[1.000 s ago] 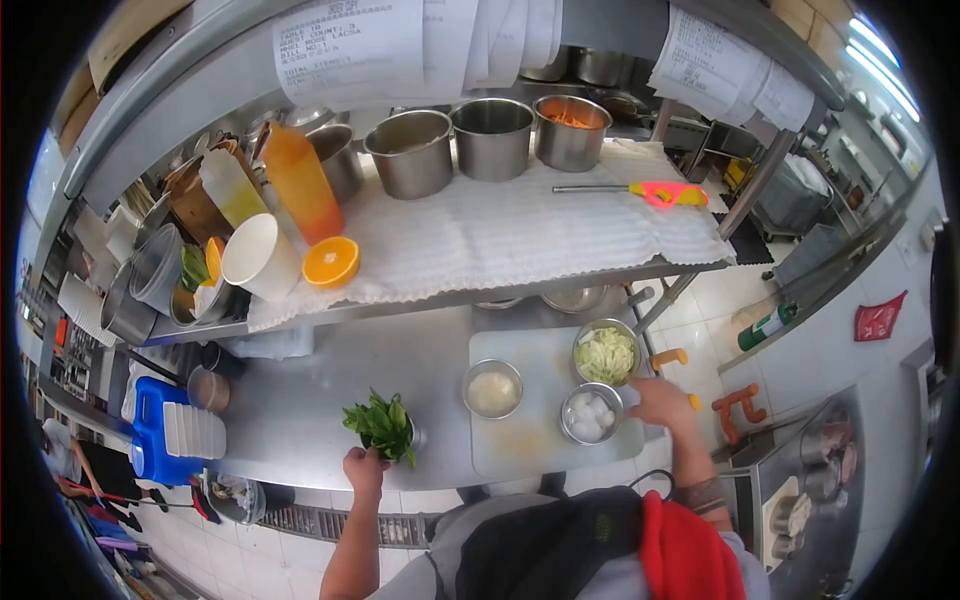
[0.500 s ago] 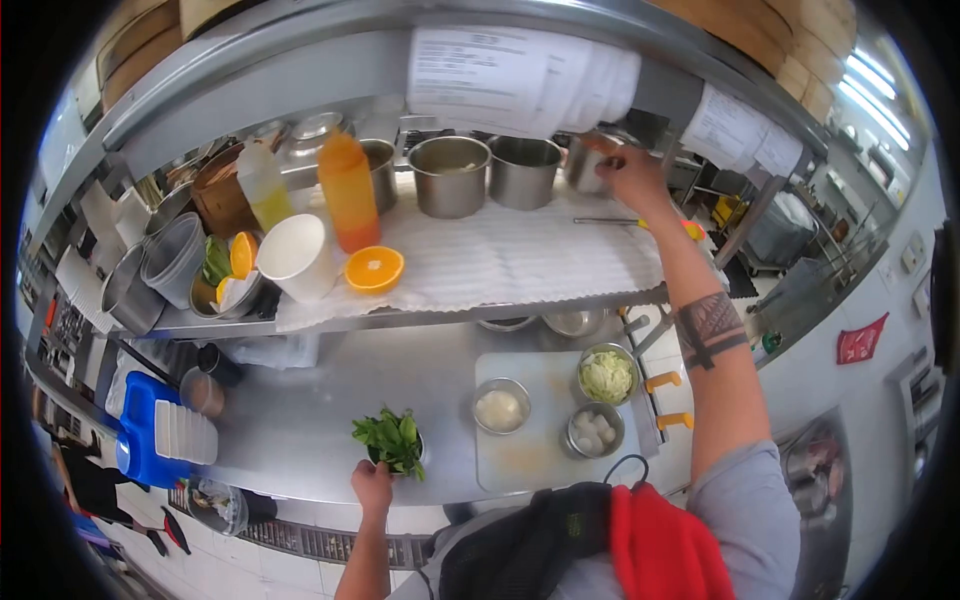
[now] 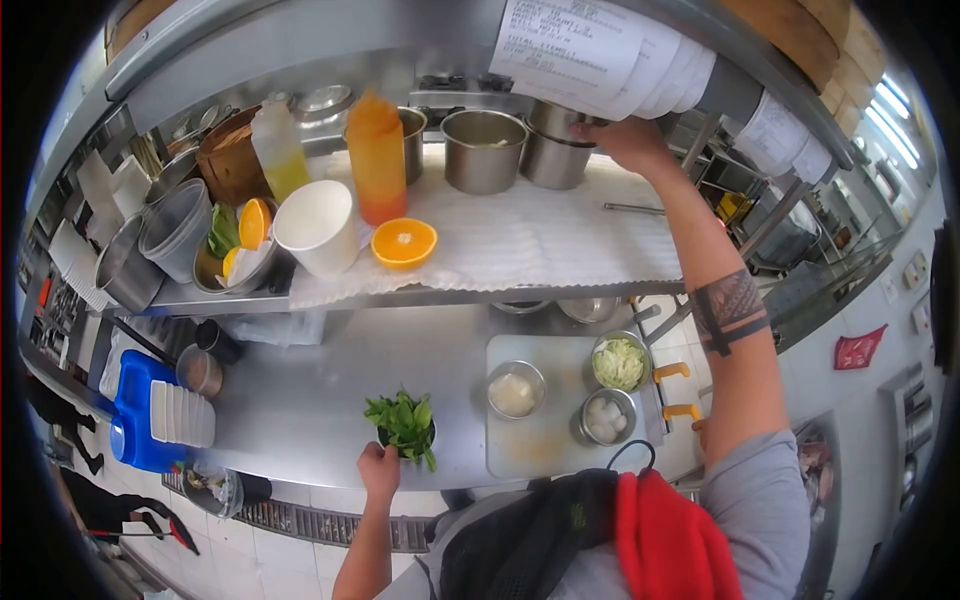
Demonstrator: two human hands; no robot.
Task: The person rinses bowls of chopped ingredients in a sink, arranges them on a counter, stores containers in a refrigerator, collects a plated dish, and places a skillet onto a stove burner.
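My left hand (image 3: 378,468) is closed on the near edge of a small bowl heaped with green leaves (image 3: 405,422), on the steel counter. The leaves hide most of the bowl. Up on the shelf, my right hand (image 3: 632,146) grips a small steel pot (image 3: 560,124) by its right side. That pot sits at the mouth of another steel pot (image 3: 553,163); whether it rests inside cannot be made out. Hanging paper slips (image 3: 600,55) partly cover the upper pot. Left of these stands a larger steel pot (image 3: 483,160).
On the shelf are an orange squeeze bottle (image 3: 377,165), a halved orange (image 3: 404,244) and a white paper tub (image 3: 317,230). A cutting board (image 3: 540,440) below holds bowls of shredded cabbage (image 3: 620,364), white balls (image 3: 606,420) and pale pieces (image 3: 514,394). A blue container (image 3: 145,425) stands left.
My right hand has moved the small pot left, from beside the other pot to its mouth. My left hand stays at the bowl of leaves. The camera view has shifted.
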